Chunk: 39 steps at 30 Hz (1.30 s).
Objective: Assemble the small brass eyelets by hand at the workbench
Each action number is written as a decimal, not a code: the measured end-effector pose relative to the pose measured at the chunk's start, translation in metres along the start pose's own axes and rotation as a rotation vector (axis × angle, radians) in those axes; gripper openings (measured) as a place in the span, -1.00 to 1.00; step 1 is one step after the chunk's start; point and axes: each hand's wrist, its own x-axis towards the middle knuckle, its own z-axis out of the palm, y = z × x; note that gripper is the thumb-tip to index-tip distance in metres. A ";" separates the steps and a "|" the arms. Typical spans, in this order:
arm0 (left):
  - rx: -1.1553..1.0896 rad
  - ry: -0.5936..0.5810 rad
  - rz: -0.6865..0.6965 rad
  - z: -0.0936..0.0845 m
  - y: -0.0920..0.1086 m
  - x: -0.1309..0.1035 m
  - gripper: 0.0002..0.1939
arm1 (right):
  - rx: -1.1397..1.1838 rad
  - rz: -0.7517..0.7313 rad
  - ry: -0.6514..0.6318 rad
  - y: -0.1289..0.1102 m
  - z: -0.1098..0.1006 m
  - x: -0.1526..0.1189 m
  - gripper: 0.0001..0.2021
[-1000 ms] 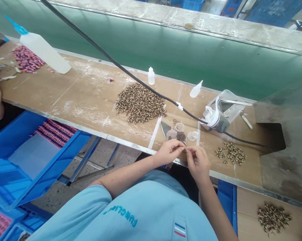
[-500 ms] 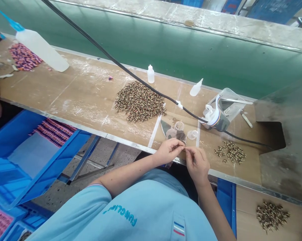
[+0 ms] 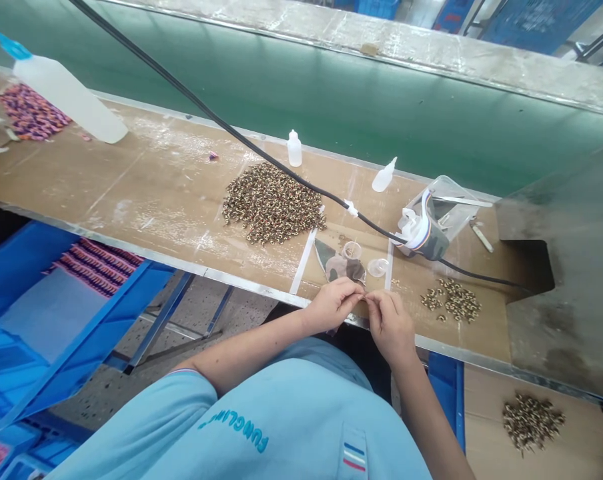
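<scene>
My left hand (image 3: 335, 303) and my right hand (image 3: 390, 320) meet at the front edge of the bench, fingertips almost touching. Both are closed in a pinch around something too small to make out. Just beyond them lies a piece of camouflage cloth (image 3: 337, 265), with a small clear round cup (image 3: 352, 251) at its edge. A clear round lid or dish (image 3: 378, 268) sits to the right of the cup. Farther right, near my right hand, is a small heap of brown and gold curved pieces (image 3: 460, 301). A far larger heap of similar pieces (image 3: 272, 203) lies beyond my left hand.
Two small white bottles, one upright (image 3: 294, 149) and one tilted (image 3: 384, 177), are at the back. A black cable (image 3: 221, 119) crosses the bench (image 3: 146, 173). A large white bottle (image 3: 74, 100) leans at left. Blue crates (image 3: 106, 320) stand below; another heap (image 3: 532, 421) is lower right.
The whole view has shifted slightly, so the bench things appear a little farther left. Both hands keep their pinch together at the same spot.
</scene>
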 end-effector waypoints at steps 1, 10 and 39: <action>0.003 -0.001 0.001 0.000 0.000 0.000 -0.80 | -0.002 0.005 -0.006 0.000 0.000 0.000 -0.87; -0.002 0.010 -0.025 -0.001 0.001 0.002 -0.82 | 0.116 0.115 -0.022 0.000 0.006 0.000 -0.85; 0.047 0.098 0.020 0.005 -0.001 -0.002 -0.82 | 0.129 0.189 0.014 -0.005 0.014 -0.002 -0.84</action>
